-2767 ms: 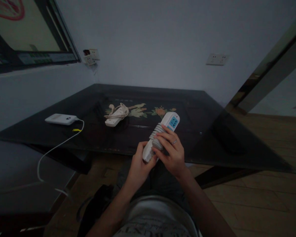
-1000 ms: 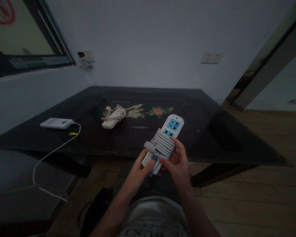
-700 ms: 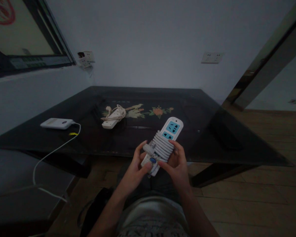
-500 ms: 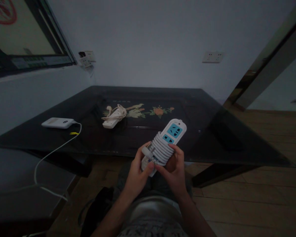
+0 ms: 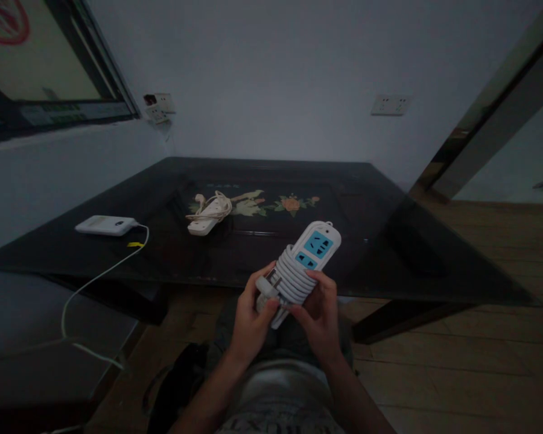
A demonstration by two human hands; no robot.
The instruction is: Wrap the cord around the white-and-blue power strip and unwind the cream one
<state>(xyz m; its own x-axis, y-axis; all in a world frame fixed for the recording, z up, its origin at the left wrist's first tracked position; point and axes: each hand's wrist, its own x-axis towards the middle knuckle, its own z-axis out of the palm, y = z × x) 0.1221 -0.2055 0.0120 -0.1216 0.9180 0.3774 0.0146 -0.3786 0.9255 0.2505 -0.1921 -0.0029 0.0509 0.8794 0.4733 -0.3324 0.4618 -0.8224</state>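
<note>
Both my hands hold a white power strip (image 5: 328,240) with blue socket faces, tilted with its far end up to the right, in front of the table's near edge. Its grey-white cord (image 5: 294,278) is wound in several turns around the middle. My left hand (image 5: 252,310) grips the lower left end, its thumb by the plug (image 5: 266,287), whose metal prongs point up toward the coil. My right hand (image 5: 320,310) is closed around the right side, index finger along the coil's edge and thumb near the plug's cord. The fingers underneath are hidden.
On the dark glass-topped table (image 5: 172,259) lies a second, cream power strip (image 5: 203,224) wrapped in its cord. Farther left, a white power bank (image 5: 106,225) has a cable (image 5: 93,279) hanging off the near edge. Wall sockets (image 5: 390,105) are behind. A black bag (image 5: 176,380) sits below.
The power strip has shifted slightly down and left in my hands. The plug has turned a little, so its prongs show more clearly. Things on the table have stayed put.
</note>
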